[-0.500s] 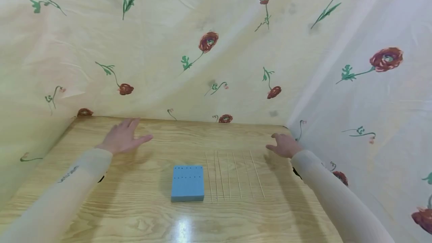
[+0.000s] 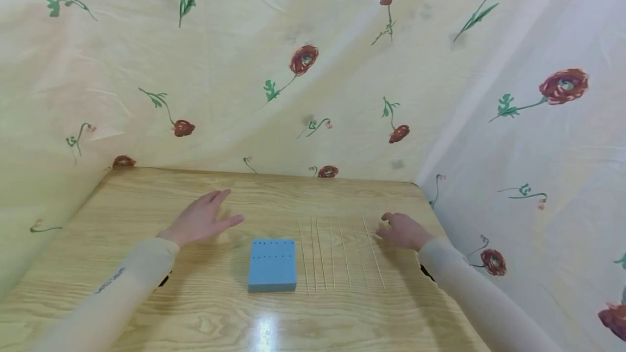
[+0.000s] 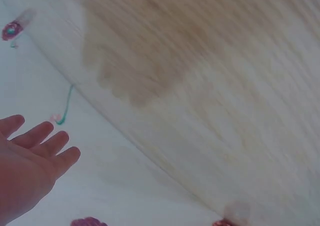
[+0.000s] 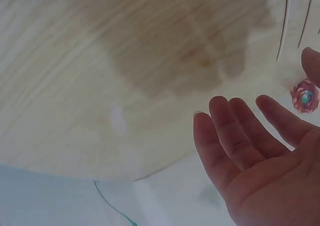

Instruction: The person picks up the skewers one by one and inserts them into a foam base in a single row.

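In the head view a blue block with two rows of small dark holes in its top lies on the wooden table. Several thin pale sticks lie side by side to its right, roughly parallel. My left hand hovers up and left of the block, fingers extended and thumb apart, holding nothing. Near the rightmost stick hangs my right hand, its fingers relaxed and nothing in them. The left wrist view shows the left hand bare; the right wrist view shows loose, bare fingers on the right hand.
A pale cloth printed with red flowers hangs behind the wooden table and along its sides. Shadows of both hands fall on the tabletop. A bright light reflection shows near the front of the table.
My left hand has moved right and nearer, toward the blue block. My right hand has come nearer and slightly left, toward the sticks. The block and sticks stay in place.
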The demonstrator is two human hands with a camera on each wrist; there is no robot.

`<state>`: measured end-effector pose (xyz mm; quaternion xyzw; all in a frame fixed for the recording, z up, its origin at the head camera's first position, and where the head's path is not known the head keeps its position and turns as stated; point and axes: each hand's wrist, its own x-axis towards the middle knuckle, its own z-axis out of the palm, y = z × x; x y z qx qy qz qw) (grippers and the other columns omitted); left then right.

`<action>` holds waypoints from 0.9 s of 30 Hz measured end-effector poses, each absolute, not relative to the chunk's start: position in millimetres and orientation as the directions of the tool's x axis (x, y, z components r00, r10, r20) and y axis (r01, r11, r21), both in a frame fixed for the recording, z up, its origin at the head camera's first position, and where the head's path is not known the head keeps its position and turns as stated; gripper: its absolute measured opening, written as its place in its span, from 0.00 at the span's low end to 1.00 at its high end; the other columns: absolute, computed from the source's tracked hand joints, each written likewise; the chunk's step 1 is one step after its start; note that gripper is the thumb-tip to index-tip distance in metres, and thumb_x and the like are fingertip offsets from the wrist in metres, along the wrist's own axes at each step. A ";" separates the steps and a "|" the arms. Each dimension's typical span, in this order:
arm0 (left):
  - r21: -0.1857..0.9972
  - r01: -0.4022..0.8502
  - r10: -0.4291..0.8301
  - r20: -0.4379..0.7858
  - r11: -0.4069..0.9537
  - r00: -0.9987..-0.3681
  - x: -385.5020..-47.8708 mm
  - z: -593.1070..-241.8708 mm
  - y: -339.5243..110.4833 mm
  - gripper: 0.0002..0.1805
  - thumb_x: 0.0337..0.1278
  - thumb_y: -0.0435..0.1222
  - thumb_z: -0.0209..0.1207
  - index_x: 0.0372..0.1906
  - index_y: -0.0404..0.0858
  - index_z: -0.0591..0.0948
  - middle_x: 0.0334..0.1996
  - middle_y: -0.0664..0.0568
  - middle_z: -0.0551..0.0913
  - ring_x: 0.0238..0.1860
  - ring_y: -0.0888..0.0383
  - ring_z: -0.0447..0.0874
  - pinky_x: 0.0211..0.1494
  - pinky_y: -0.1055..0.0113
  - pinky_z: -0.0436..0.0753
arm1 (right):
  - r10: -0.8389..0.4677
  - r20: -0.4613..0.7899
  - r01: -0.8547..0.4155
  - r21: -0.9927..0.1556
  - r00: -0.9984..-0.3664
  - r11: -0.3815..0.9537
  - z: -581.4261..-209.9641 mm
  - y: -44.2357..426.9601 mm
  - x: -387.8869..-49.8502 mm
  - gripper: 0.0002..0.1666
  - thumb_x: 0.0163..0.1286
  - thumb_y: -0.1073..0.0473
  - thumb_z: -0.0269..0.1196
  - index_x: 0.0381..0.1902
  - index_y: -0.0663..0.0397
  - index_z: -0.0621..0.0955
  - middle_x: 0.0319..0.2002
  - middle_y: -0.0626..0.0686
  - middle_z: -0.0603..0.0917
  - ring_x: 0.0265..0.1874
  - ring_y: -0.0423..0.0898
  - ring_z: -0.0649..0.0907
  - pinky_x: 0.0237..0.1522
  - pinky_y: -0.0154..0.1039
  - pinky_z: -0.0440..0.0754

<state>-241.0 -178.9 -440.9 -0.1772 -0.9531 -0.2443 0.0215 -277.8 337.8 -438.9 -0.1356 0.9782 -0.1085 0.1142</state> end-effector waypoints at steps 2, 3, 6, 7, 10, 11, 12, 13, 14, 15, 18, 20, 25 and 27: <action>0.485 0.332 0.315 0.118 0.810 -0.942 -235.2 -446.2 -172.6 0.53 0.54 0.71 0.46 0.72 0.34 0.59 0.66 0.33 0.63 0.64 0.34 0.61 0.61 0.39 0.63 | -0.296 -0.189 -0.242 -0.263 -0.936 0.934 -444.0 336.2 -274.1 0.28 0.69 0.49 0.60 0.52 0.69 0.75 0.39 0.60 0.82 0.38 0.54 0.82 0.41 0.51 0.79; 0.499 0.320 0.308 0.108 0.805 -0.945 -232.0 -448.5 -169.4 0.54 0.53 0.71 0.47 0.72 0.35 0.59 0.66 0.33 0.63 0.64 0.34 0.61 0.61 0.39 0.63 | -0.296 -0.187 -0.239 -0.276 -0.937 0.931 -446.4 335.6 -272.2 0.26 0.69 0.49 0.61 0.50 0.68 0.76 0.35 0.57 0.82 0.33 0.51 0.82 0.36 0.49 0.80; 0.546 0.287 0.299 0.069 0.787 -0.952 -222.6 -455.2 -160.4 0.55 0.50 0.72 0.48 0.73 0.37 0.58 0.65 0.33 0.64 0.62 0.34 0.64 0.58 0.38 0.66 | -0.284 -0.188 -0.214 -0.323 -0.940 0.922 -453.1 334.5 -266.0 0.20 0.68 0.49 0.62 0.40 0.63 0.77 0.25 0.50 0.79 0.23 0.45 0.77 0.27 0.43 0.77; 0.558 0.278 0.298 0.056 0.782 -0.953 -220.0 -457.0 -157.3 0.55 0.49 0.73 0.49 0.73 0.38 0.58 0.64 0.34 0.65 0.61 0.35 0.66 0.58 0.38 0.67 | -0.277 -0.190 -0.204 -0.332 -0.942 0.921 -455.2 334.4 -263.8 0.19 0.67 0.49 0.62 0.38 0.61 0.77 0.23 0.48 0.78 0.22 0.44 0.76 0.25 0.41 0.76; 0.610 0.262 0.310 0.029 0.748 -0.950 -213.3 -460.8 -149.7 0.56 0.47 0.72 0.53 0.73 0.38 0.58 0.62 0.37 0.68 0.59 0.39 0.70 0.56 0.40 0.69 | -0.234 -0.213 -0.148 -0.354 -0.949 0.924 -459.9 332.8 -256.7 0.17 0.66 0.48 0.63 0.32 0.56 0.75 0.23 0.48 0.76 0.22 0.44 0.74 0.24 0.39 0.73; 0.630 0.261 0.315 0.026 0.732 -0.949 -211.5 -461.7 -147.5 0.56 0.47 0.70 0.55 0.73 0.37 0.58 0.62 0.38 0.69 0.58 0.41 0.71 0.56 0.41 0.70 | -0.216 -0.220 -0.128 -0.358 -0.951 0.925 -460.9 331.9 -254.2 0.17 0.65 0.47 0.64 0.31 0.55 0.75 0.23 0.48 0.76 0.22 0.44 0.73 0.25 0.38 0.72; 0.647 0.259 0.320 0.025 0.717 -0.947 -209.9 -462.8 -145.7 0.56 0.47 0.69 0.57 0.72 0.36 0.58 0.61 0.39 0.70 0.58 0.42 0.71 0.55 0.42 0.71 | -0.205 -0.229 -0.112 -0.364 -0.951 0.925 -461.4 330.5 -251.7 0.17 0.65 0.48 0.64 0.31 0.55 0.75 0.24 0.48 0.76 0.23 0.44 0.73 0.25 0.38 0.72; 0.662 0.261 0.328 0.024 0.703 -0.944 -208.1 -463.3 -144.1 0.56 0.46 0.68 0.59 0.72 0.35 0.58 0.60 0.40 0.71 0.57 0.43 0.71 0.55 0.43 0.72 | -0.191 -0.240 -0.091 -0.374 -0.952 0.923 -461.5 328.7 -249.4 0.17 0.64 0.48 0.65 0.30 0.55 0.76 0.24 0.48 0.76 0.24 0.45 0.73 0.25 0.39 0.72; 0.674 0.263 0.338 0.022 0.690 -0.941 -206.3 -464.0 -142.5 0.57 0.46 0.67 0.61 0.72 0.34 0.58 0.60 0.41 0.71 0.57 0.44 0.71 0.54 0.44 0.72 | -0.178 -0.251 -0.072 -0.380 -0.951 0.922 -461.6 327.0 -247.2 0.17 0.64 0.48 0.65 0.29 0.55 0.76 0.24 0.49 0.76 0.24 0.45 0.73 0.25 0.39 0.72; 0.680 0.271 0.351 0.022 0.681 -0.936 -204.6 -464.7 -140.7 0.57 0.45 0.66 0.62 0.72 0.33 0.58 0.60 0.41 0.71 0.57 0.45 0.71 0.54 0.44 0.72 | -0.162 -0.260 -0.053 -0.382 -0.952 0.923 -461.2 324.9 -244.9 0.17 0.63 0.48 0.66 0.28 0.55 0.77 0.24 0.49 0.76 0.24 0.45 0.73 0.26 0.39 0.72; 0.708 0.261 0.370 0.000 0.656 -0.929 -199.5 -466.6 -136.4 0.60 0.40 0.64 0.67 0.72 0.33 0.57 0.61 0.42 0.70 0.58 0.46 0.70 0.55 0.46 0.72 | -0.131 -0.278 -0.013 -0.387 -0.952 0.922 -461.7 319.7 -239.5 0.17 0.62 0.49 0.68 0.26 0.55 0.78 0.23 0.49 0.76 0.24 0.45 0.73 0.25 0.38 0.71; 0.718 0.248 0.372 -0.017 0.650 -0.928 -196.1 -468.2 -134.2 0.62 0.35 0.63 0.70 0.72 0.33 0.57 0.62 0.43 0.70 0.59 0.46 0.69 0.56 0.46 0.72 | -0.118 -0.276 -0.002 -0.385 -0.954 0.923 -462.3 316.7 -237.0 0.16 0.61 0.49 0.68 0.24 0.54 0.78 0.22 0.48 0.76 0.22 0.44 0.73 0.24 0.37 0.70; 0.739 0.207 0.357 -0.048 0.641 -0.933 -188.6 -472.1 -129.7 0.69 0.23 0.63 0.75 0.73 0.35 0.56 0.64 0.45 0.68 0.62 0.47 0.67 0.60 0.45 0.68 | -0.114 -0.254 -0.005 -0.394 -0.960 0.919 -463.3 312.0 -233.6 0.17 0.60 0.51 0.69 0.21 0.55 0.78 0.19 0.48 0.75 0.19 0.43 0.71 0.22 0.35 0.68; 0.745 0.205 0.363 -0.054 0.635 -0.930 -186.2 -473.3 -128.0 0.70 0.20 0.63 0.75 0.73 0.36 0.56 0.65 0.46 0.67 0.63 0.47 0.66 0.61 0.45 0.67 | -0.103 -0.259 0.007 -0.389 -0.960 0.921 -463.8 311.2 -232.6 0.17 0.60 0.51 0.69 0.20 0.55 0.79 0.19 0.48 0.75 0.19 0.43 0.71 0.22 0.35 0.68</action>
